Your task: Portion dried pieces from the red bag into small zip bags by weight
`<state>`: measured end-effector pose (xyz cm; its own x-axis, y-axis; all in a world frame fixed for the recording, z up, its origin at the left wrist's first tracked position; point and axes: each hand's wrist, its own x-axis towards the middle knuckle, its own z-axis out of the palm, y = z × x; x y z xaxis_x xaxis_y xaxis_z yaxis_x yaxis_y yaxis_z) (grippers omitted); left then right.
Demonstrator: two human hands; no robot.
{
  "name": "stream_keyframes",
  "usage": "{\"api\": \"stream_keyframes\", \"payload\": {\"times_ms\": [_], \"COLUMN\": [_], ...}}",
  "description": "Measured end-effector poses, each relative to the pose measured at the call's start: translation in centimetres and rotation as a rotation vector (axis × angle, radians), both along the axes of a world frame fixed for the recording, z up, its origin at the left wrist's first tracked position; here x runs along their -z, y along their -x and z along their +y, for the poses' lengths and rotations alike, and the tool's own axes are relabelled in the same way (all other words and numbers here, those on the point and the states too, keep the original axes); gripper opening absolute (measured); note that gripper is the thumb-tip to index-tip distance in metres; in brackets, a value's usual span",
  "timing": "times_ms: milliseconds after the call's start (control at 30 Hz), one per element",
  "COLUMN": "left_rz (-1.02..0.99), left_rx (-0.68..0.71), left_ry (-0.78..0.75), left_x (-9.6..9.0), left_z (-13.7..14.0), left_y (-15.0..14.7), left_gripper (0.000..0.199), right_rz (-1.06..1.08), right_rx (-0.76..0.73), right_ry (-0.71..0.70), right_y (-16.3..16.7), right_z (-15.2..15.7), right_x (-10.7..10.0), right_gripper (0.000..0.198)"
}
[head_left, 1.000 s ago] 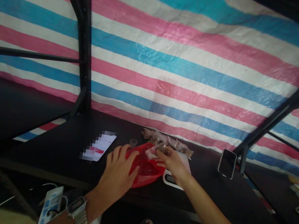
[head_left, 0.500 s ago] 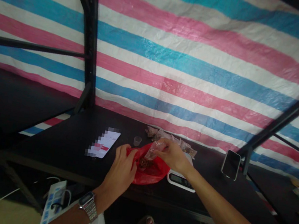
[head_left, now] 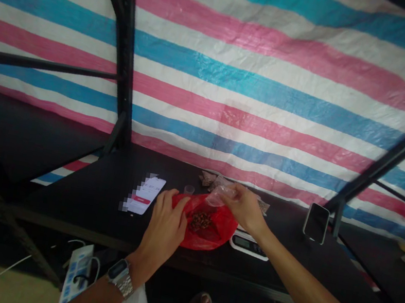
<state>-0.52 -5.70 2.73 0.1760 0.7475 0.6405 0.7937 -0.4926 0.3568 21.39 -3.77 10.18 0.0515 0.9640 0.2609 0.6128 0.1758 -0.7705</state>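
1. bag of red plastic (head_left: pixel 220 229) sits mid-shelf, mouth open, small brown pieces (head_left: pixel 200 221) inside.
2. right hand (head_left: pixel 247 206): thumb and fingers narrow, pinching a clear bag (head_left: pixel 217 196) over the red bag's far side; whether the clear bag holds anything, i cannot tell.
3. left hand (head_left: pixel 167 221): fingers bent at the red bag's left rim; how firmly they grip, i cannot tell.
4. step in hand looks like tipping the clear bag out into the red one; the next move seems to call for a steady, open mouth.
5. scale (head_left: pixel 248 246) sits just right of the red bag, cup (head_left: pixel 189 189) just beyond the left hand.
6. widest room: dark shelf (head_left: pixel 285 234) between scale and right phone (head_left: pixel 315 223); the near edge lies close to the red bag.
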Motion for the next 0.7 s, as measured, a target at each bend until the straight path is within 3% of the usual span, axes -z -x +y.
{"api": "stream_keyframes", "payload": {"times_ms": [167,300,467,600,700], "left_rz": [0.059,-0.041,-0.254,-0.224,-0.197], "left_rx": [-0.052,0.040,0.034,0.115,0.120], "left_ry": [-0.053,0.077,0.321,0.279,0.248], "left_x": [-0.1,-0.3,-1.1,-1.3,-1.1], "left_z": [-1.1,-0.3,1.7,2.6,2.8], "left_y": [-0.8,-1.8,-2.2,-2.0,-2.2], "left_gripper": [0.035,0.030,0.019,0.020,0.024], "right_rz": [0.066,0.156,0.241,0.268,0.275], "right_rx": [0.012,-0.023,-0.101,-0.091,-0.027], "right_ry": [0.056,0.104,0.129,0.084,0.070], "right_y": [0.8,1.3,1.2,0.9,0.5], "right_z": [-1.0,-1.6,-2.2,-2.1,-1.5], "right_x": [1.2,1.8,1.4,1.3,2.0], "right_gripper": [0.028,0.033,0.009,0.005,0.019]}}
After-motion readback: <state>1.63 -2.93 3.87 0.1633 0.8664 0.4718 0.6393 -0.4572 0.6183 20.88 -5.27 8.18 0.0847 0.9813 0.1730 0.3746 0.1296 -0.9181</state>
